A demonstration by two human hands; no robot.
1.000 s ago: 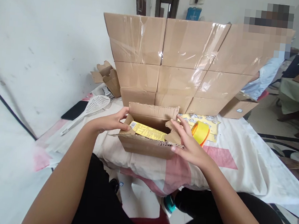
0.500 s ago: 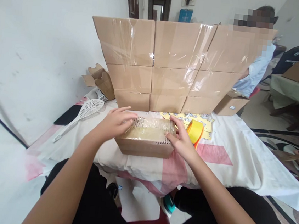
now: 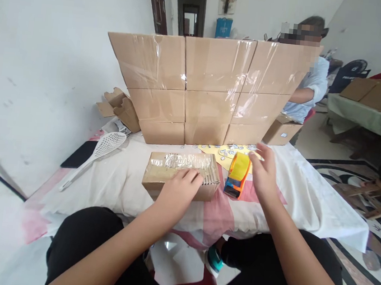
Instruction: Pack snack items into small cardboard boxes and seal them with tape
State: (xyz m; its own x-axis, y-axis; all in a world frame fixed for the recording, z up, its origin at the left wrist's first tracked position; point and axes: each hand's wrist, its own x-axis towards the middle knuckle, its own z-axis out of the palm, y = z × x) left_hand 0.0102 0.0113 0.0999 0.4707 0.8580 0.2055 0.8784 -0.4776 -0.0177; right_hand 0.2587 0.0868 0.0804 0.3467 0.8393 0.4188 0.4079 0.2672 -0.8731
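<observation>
A taped cardboard box [image 3: 161, 164] lies in front of me on the cloth-covered table, with clear tape across its top. My left hand [image 3: 182, 184] rests on the front edge of the box, fingers laid over the top without gripping. To the right of the box is an orange-and-blue tape dispenser [image 3: 235, 186] carrying a yellow roll of tape [image 3: 240, 165]. Just right of the dispenser my right hand [image 3: 264, 170] hovers, thumb and fingers apart and holding nothing.
A wall of stacked cardboard boxes [image 3: 215, 68] stands behind. A white slotted paddle [image 3: 108, 145] and a black flat object [image 3: 78, 154] lie left, near an open carton [image 3: 124, 108]. Yellow printed sheets [image 3: 223, 153] lie under the stack's front. Another person [image 3: 309, 91] is at back right.
My left hand has moved right, from the box's left end to its front edge. My right hand has let go of the box and moved right, beyond the tape dispenser.
</observation>
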